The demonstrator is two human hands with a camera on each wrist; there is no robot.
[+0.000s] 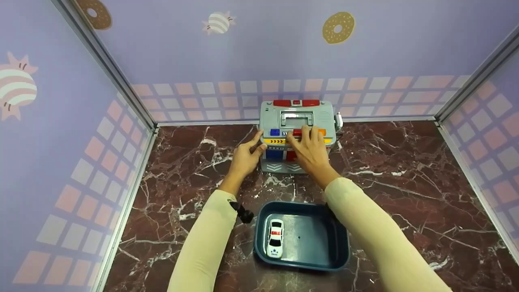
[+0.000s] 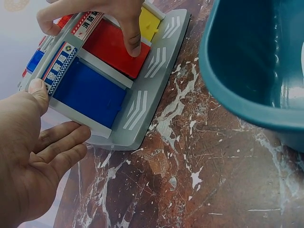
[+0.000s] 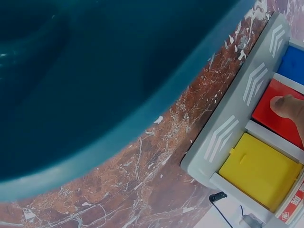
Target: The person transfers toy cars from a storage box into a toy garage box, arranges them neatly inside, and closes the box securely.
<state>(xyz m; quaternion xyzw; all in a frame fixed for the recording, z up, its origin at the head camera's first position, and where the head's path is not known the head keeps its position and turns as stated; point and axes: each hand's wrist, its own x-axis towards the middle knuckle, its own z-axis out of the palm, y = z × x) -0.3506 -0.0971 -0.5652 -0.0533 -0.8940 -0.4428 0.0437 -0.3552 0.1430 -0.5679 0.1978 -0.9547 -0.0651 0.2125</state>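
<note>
A grey toy garage (image 1: pixel 267 117) stands upright against the back wall. Its front has a blue door (image 2: pixel 88 92), a red door (image 3: pixel 273 111) and a yellow door (image 3: pixel 259 171), all down. At the garage's left front corner is my left hand (image 1: pixel 245 160), its thumb touching the front edge and its fairly straight fingers lying along the side. My right hand (image 1: pixel 312 152) grips the upper front edge, with curled fingers on top by the coloured buttons and the thumb on the red door. A white toy police car (image 1: pixel 275 239) lies in a dark teal tub (image 1: pixel 344 251) nearer me.
The floor (image 1: pixel 194 174) is dark red marble-patterned. Purple walls (image 1: pixel 162 52) with printed sweets and tiles close in the back and both sides. The tub stands below my forearms, in front of the garage. A thin black cable (image 3: pixel 218 202) lies beside the garage's right side.
</note>
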